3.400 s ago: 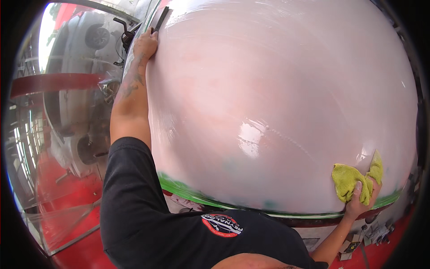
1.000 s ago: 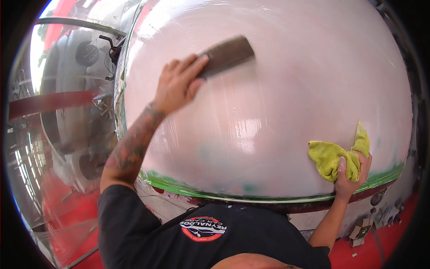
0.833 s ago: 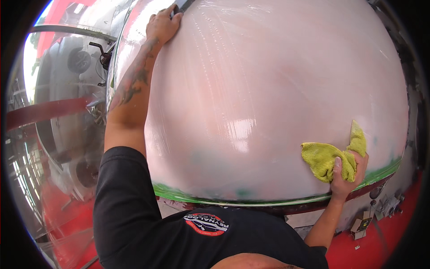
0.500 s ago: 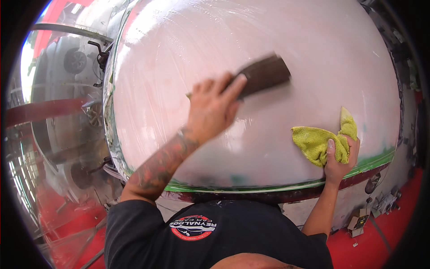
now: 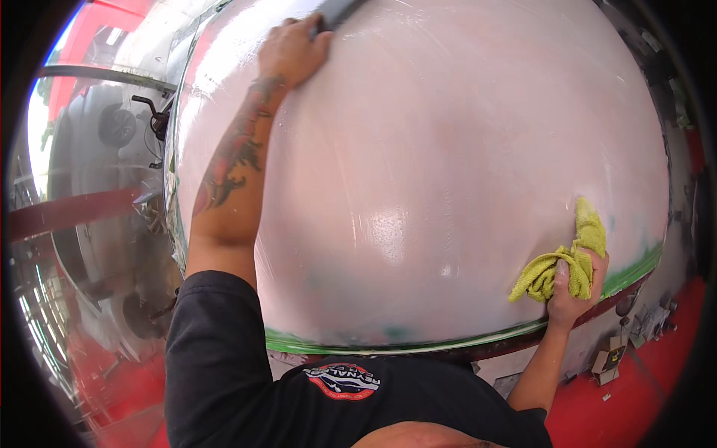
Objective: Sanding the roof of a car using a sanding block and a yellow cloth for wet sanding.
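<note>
A large pinkish-white car panel point(image 5: 448, 149) spreads before me, wet and shiny, with green along its near edge. My left hand point(image 5: 293, 52), its arm stretched out, is closed on a long dark sanding block point(image 5: 345, 10) at the panel's far left part. The block runs out of the picture at the top, and the hand covers its near end. Near the panel's right front edge, my right hand point(image 5: 572, 293) grips a bunched yellow-green cloth point(image 5: 554, 273). One end of the cloth sticks up past the fingers and lies against the panel.
To the left, behind clear plastic sheeting, stands a silver car point(image 5: 93, 216). A red post or beam point(image 5: 75, 213) crosses in front of it. On the red floor point(image 5: 661, 358) at the lower right are an open cardboard box point(image 5: 609, 363) and several small items.
My left hand has swept the sanding block from mid-panel to the far left, straightening the arm. My right hand has shifted slightly nearer and to the right, and the cloth is more bunched.
</note>
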Demonstrator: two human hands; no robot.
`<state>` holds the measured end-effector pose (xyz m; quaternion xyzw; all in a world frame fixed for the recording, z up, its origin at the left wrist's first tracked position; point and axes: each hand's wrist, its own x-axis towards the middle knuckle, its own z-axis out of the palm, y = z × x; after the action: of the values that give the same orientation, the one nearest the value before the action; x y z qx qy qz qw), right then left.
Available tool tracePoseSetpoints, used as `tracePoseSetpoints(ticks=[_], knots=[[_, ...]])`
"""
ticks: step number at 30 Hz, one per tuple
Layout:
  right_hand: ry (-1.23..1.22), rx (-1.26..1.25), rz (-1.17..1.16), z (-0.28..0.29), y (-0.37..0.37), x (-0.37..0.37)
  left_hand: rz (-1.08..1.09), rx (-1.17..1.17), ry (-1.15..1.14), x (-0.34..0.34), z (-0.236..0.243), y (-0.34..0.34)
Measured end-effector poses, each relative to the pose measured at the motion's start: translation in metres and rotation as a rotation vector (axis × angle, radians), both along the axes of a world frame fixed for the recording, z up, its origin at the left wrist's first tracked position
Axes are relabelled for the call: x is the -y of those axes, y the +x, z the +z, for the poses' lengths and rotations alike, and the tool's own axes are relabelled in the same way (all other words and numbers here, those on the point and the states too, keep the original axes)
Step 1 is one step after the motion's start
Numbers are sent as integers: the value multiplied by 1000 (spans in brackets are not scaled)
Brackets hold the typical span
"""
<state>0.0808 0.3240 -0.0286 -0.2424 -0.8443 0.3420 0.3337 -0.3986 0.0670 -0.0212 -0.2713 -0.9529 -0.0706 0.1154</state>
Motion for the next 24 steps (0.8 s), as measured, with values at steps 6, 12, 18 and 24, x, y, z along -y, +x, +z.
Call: tracePoseSetpoints(ticks=[6,12,18,24], knots=[[21,39,-12,9,0,-1,611,180,-161,171,-20,-60],[45,49,47,13,-8,-1,612,101,-291,176,-28,-66],[90,79,34,12,-7,-2,-49,-26,34,-118,-6,65],[63,68,31,5,-5,-4,-479,22,201,-206,-14,150]])
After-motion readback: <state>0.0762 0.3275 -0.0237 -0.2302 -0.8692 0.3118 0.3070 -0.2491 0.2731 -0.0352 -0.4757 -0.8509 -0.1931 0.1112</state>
